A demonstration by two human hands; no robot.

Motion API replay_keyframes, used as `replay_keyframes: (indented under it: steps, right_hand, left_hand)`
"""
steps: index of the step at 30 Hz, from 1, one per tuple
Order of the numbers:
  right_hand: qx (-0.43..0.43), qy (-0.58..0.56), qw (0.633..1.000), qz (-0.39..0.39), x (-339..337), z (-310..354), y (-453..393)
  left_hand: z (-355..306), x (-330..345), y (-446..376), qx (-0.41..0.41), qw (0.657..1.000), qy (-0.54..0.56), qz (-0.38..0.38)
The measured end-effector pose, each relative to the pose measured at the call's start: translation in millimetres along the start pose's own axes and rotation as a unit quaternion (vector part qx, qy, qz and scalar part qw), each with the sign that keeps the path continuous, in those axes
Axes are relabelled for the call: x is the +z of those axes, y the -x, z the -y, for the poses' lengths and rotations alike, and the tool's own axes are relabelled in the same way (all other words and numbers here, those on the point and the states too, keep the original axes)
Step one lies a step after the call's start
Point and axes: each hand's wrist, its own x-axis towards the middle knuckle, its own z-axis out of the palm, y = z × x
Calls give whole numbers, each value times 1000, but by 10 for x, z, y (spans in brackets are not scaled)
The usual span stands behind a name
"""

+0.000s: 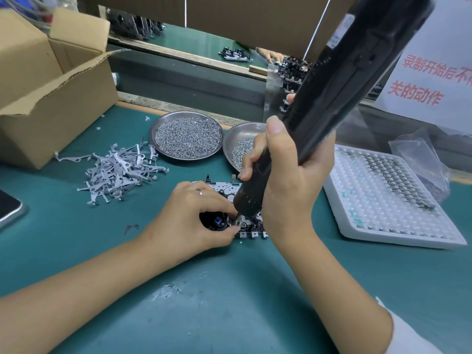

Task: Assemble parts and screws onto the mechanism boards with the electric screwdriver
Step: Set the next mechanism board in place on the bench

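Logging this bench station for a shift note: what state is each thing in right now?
Electric screwdriver: tilted, tip down on the board.
Right hand: grips the screwdriver.
Left hand: fingers curled on the mechanism board, holding it flat on the mat.
Cardboard box: flaps open.
Left steel dish: holds many screws.
Right steel dish: holds fewer screws, partly hidden.
Metal levers: loose pile.
White tray: partly filled.

The board (pixel 229 192) lies mostly hidden under both hands — the driver's (pixel 332 85) bit tip is too small to make out. The phone (pixel 9 208) and driver top run off-frame.
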Motion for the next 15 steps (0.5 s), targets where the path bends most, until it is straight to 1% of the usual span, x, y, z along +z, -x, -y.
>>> replay_keyframes:
  steps: [15]
  right_hand:
    - [-4, -1, 1000, 13, -13, -4, 5]
  left_hand:
    - [1, -12, 5, -14, 1000, 10, 8]
